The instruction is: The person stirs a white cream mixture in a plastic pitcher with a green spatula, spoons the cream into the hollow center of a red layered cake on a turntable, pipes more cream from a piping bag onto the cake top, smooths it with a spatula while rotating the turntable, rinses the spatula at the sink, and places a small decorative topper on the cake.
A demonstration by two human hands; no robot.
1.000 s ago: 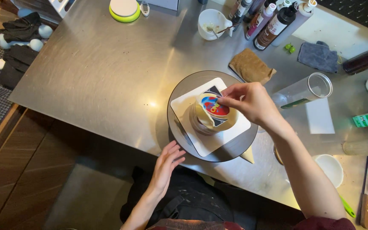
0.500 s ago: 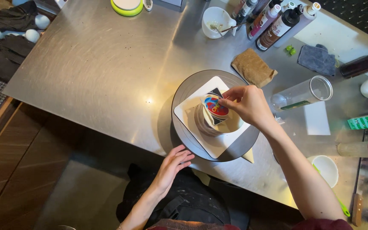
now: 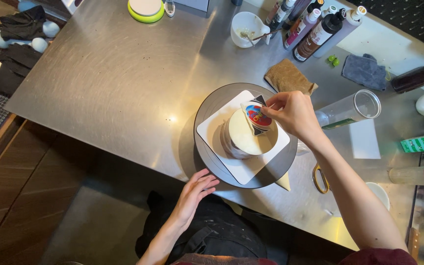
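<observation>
A small round white cake (image 3: 244, 135) stands on a white square board (image 3: 222, 127) on a dark round turntable (image 3: 212, 105). My right hand (image 3: 293, 115) reaches over the cake's far side and pinches a colourful printed topper (image 3: 257, 117) that rests tilted against the cake's top. My left hand (image 3: 195, 191) lies open at the near table edge, fingertips just short of the turntable's rim, holding nothing.
A clear plastic tube (image 3: 352, 110) and a brown cloth (image 3: 288, 77) lie beyond the turntable. Several squeeze bottles (image 3: 315, 29), a white bowl (image 3: 246, 27), a grey cloth (image 3: 366, 71), scissors (image 3: 320, 179), a piping bag tip (image 3: 284, 182) and a lime-rimmed lid (image 3: 145, 10) sit around.
My right hand has lifted the topper's edge toward the cake's far side, so more of the bare white top shows. My left hand stays at the table edge.
</observation>
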